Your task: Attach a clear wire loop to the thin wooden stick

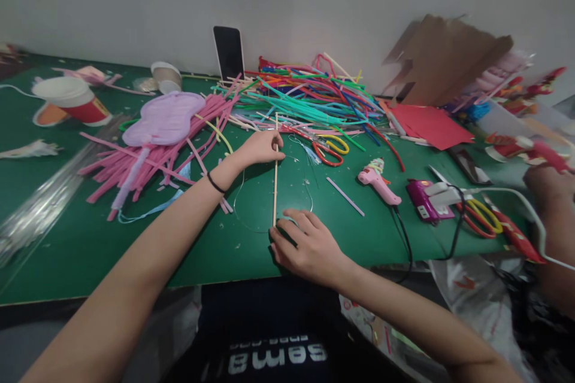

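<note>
My left hand (263,148) pinches a thin wooden stick (275,185) near its upper part; a black band sits on that wrist. The stick lies lengthwise on the green table (90,239), running toward me. My right hand (305,245) rests at the stick's near end, fingers curled down over the tip. A thin clear thread loops on the table around the stick. What the right fingers press is hidden under them.
Pink strips and a lilac shape (168,116) lie left; a heap of coloured strips (309,96) behind. Red scissors (330,149), pink glue gun (380,182), purple tool (424,200), phone (229,54) and cup (74,99) surround. Another person's hand (548,182) works right.
</note>
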A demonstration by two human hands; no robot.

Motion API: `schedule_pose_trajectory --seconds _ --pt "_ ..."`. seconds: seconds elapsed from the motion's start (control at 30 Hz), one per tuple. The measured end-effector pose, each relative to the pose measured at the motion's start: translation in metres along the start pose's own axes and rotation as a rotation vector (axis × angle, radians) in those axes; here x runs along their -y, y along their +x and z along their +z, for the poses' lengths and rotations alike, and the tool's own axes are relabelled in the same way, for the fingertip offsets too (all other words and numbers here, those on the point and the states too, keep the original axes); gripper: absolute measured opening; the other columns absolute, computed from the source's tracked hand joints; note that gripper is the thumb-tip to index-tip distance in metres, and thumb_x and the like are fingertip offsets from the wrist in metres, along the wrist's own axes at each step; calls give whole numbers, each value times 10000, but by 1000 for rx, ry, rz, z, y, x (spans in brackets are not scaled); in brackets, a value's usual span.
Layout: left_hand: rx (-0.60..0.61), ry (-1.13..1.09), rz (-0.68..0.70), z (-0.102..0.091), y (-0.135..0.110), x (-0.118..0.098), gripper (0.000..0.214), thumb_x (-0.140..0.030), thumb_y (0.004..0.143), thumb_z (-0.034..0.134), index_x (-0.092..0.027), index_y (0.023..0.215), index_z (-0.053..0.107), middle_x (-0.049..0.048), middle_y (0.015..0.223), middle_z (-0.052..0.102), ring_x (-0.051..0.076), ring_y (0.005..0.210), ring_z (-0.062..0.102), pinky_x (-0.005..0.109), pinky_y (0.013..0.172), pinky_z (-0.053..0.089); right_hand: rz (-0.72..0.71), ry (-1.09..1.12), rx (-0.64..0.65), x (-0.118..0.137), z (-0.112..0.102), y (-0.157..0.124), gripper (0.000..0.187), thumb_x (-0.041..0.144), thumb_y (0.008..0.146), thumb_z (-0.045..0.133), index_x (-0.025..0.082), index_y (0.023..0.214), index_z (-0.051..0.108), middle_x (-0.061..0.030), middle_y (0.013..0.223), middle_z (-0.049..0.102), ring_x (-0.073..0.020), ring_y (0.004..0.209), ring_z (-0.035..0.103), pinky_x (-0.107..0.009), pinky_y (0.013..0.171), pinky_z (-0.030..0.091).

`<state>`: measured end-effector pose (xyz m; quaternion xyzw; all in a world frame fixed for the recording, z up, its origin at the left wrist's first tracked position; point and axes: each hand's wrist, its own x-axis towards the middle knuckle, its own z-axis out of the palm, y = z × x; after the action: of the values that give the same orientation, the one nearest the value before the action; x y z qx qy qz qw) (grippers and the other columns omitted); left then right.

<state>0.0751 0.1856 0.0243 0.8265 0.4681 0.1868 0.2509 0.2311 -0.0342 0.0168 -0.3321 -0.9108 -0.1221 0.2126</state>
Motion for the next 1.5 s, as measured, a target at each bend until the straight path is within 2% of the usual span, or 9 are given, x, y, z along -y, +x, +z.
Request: schedule_pose_trajectory --seconds 0.37,0.57,0.8,0.87,1.07,1.5 --pt "4 15 -6 0 -1 -2 263 -316 649 699 -180 862 626 18 770 635 183 716 601 287 659 423 45 40 -92 -2 5 -6 155 153 927 573 137 1018 697 -88 962 718 -253 1051 584 -382 844 496" --pt "4 7 -2 0 0 0 253 -306 651 708 -178 853 625 17 763 634 179 709 601 287 654 427 175 200 -60 -1 8 -6 153 138 931 567 155 986 709 -80 951 708 -236 997 564 -366 807 486" --pt "10 2 -6 0 -1 -2 265 -304 651 710 -168 863 626 18 761 635 174 693 596 282 635 421 355 429 -39 -2 6 -2 150 190 927 579 172 955 725 -77 934 686 -218 964 543 -371 853 488" --pt "8 0 -6 -1 -1 -3 267 -302 650 706 -168 867 628 17 761 636 175 695 596 282 637 422 337 396 -41 -1 4 -1 150 180 906 587 167 958 727 -82 960 683 -233 996 535 -383 865 482" --pt "7 6 1 0 0 -2 259 -305 648 703 -171 854 624 12 755 631 170 688 589 277 631 422 165 118 -93 0 5 -8 206 171 871 595 160 1041 711 -111 1093 673 -291 1136 502 -422 883 453" --pt "16 12 -18 -1 0 -3 262 -305 652 706 -174 864 625 17 781 640 176 704 596 288 660 431 127 29 19 2 -2 -11 275 125 880 554 127 1115 696 -129 1133 672 -302 1118 506 -419 864 471"
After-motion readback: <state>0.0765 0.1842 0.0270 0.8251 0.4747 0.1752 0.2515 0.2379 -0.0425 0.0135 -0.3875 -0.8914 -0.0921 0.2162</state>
